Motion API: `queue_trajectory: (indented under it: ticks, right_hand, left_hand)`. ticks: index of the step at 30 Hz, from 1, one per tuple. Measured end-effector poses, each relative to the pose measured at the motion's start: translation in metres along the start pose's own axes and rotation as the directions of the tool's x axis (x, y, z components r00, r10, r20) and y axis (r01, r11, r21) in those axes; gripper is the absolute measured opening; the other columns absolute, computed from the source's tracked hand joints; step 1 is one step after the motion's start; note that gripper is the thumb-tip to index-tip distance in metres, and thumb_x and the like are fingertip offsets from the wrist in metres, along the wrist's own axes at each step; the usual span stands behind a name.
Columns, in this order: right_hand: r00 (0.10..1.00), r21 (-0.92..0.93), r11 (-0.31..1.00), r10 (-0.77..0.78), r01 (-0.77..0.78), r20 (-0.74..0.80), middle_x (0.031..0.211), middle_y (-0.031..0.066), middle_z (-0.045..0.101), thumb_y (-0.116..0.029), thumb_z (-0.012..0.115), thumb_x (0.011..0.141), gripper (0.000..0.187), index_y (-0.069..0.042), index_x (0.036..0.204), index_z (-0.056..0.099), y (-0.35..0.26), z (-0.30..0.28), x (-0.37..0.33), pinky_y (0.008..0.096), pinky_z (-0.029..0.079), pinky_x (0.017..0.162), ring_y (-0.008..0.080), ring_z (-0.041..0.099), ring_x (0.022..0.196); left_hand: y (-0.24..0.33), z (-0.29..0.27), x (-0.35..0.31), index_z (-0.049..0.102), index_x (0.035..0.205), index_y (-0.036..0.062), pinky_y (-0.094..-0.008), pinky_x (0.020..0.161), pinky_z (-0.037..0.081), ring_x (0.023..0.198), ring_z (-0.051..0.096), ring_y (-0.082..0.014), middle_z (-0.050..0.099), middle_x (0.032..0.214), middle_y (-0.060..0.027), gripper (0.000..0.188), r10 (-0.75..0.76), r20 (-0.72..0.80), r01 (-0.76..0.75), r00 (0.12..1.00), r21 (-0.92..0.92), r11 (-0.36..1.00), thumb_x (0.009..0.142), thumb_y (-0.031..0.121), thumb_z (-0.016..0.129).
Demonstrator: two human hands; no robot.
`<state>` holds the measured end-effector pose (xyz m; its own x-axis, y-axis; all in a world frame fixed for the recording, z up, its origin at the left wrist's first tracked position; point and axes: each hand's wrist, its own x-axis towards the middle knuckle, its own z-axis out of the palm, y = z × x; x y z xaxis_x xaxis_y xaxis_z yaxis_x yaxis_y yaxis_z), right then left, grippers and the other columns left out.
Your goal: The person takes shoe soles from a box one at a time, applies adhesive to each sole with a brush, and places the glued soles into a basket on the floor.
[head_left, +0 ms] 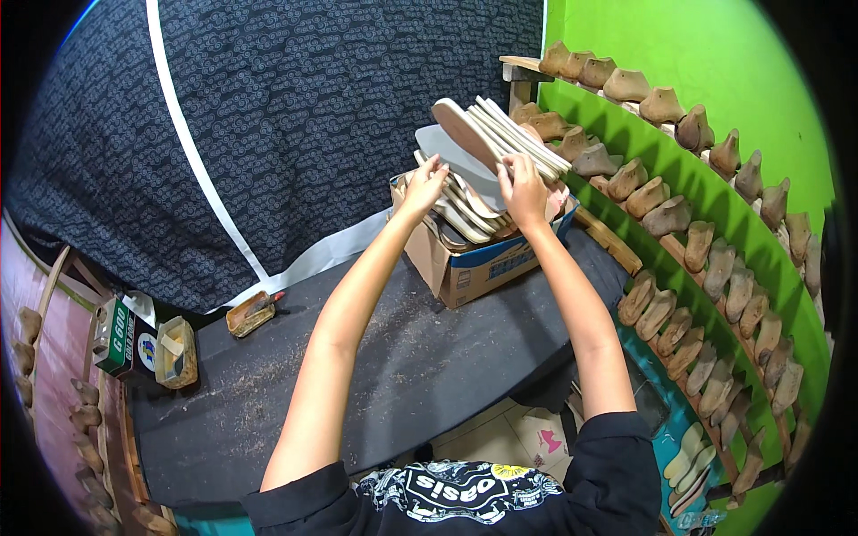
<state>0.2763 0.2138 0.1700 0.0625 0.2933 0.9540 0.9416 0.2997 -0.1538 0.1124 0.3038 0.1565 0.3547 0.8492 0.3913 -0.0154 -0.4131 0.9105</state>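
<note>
Nearest to us is our black T-shirt (456, 496) with its pale printed front, and past it both bare forearms stretch forward over a dark-covered table (420, 366) strewn with light scraps. Our two hands meet the work at an open cardboard box (490, 279), toward the table's far right side. Shoe soles fill it and rise above its rim: a cream-edged pile (460, 213) between our wrists, and a leaning row of pale-edged soles (521, 138) beyond our right hand.

What matters most is how the tan sole (466, 131) lies. Its long axis slants from the far left down to the near right, so its lower end comes to our right hand (524, 189), plainly the nearer one, with thumb and fingertips closed narrowly on that end. Its upper, rounded end points away from us, ahead of our left hand and a little to the right of it.

Just under it, on the left, lies a grey sole (444, 150). Our left hand (425, 186) has its fingertips at that one's left edge, finger and thumb close together; whether they pinch it or merely touch it, we cannot tell.
</note>
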Motion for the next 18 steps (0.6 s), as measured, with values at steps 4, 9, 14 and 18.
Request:
queue_trajectory:
  ticks: [4, 9, 14, 18]
  right_hand:
    - [0.991, 0.157, 0.979, 0.135, -0.130, -0.019, 0.080, 0.0088, 0.050, -0.013, 0.053, 0.076, 0.013, -0.005, 0.086, 0.049, 0.006, -0.009, -0.002, 0.0324, 0.042, 0.063, 0.0243, 0.052, 0.077]
    - [0.986, 0.253, 0.965, 0.105, -0.070, -0.128, 0.080, 0.0069, 0.050, -0.010, 0.054, 0.076, 0.014, -0.003, 0.087, 0.049, -0.005, -0.028, 0.002, 0.0267, 0.041, 0.054, 0.0170, 0.048, 0.058]
    - [0.989, 0.348, 0.934, 0.121, -0.083, -0.090, 0.079, 0.0052, 0.050, -0.012, 0.054, 0.077, 0.014, -0.002, 0.087, 0.051, -0.015, -0.053, 0.002, 0.0250, 0.040, 0.053, 0.0137, 0.047, 0.057]
    - [0.995, 0.483, 0.870, 0.082, -0.096, 0.050, 0.073, 0.0024, 0.050, -0.013, 0.056, 0.076, 0.013, -0.002, 0.083, 0.053, -0.018, -0.063, -0.008, 0.0199, 0.036, 0.051, 0.0093, 0.041, 0.055]
  left_hand:
    - [0.009, 0.005, -0.013, 0.029, 0.126, 0.0058, -0.0223, 0.062, 0.042, 0.077, 0.049, -0.0076, 0.046, 0.107, -0.0033, 0.053, -0.093, 0.043, 0.095, 0.995, -0.035, 0.995, 0.082, 0.028, 0.047]
    - [0.021, 0.008, -0.033, 0.030, 0.125, 0.0054, -0.0227, 0.066, 0.042, 0.083, 0.049, -0.0098, 0.047, 0.109, -0.0038, 0.053, -0.104, 0.042, 0.104, 0.994, -0.004, 0.995, 0.082, 0.031, 0.047]
    - [0.035, 0.003, -0.052, 0.033, 0.123, 0.0054, -0.0229, 0.071, 0.040, 0.087, 0.049, -0.0104, 0.049, 0.109, -0.0047, 0.048, 0.033, 0.026, -0.032, 0.999, -0.041, 0.999, 0.083, 0.029, 0.045]
    - [0.050, -0.017, -0.083, 0.036, 0.120, 0.0048, -0.0246, 0.073, 0.041, 0.087, 0.049, -0.0117, 0.050, 0.107, -0.0051, 0.043, 0.101, -0.006, -0.100, 0.995, -0.220, 0.970, 0.085, 0.029, 0.042]
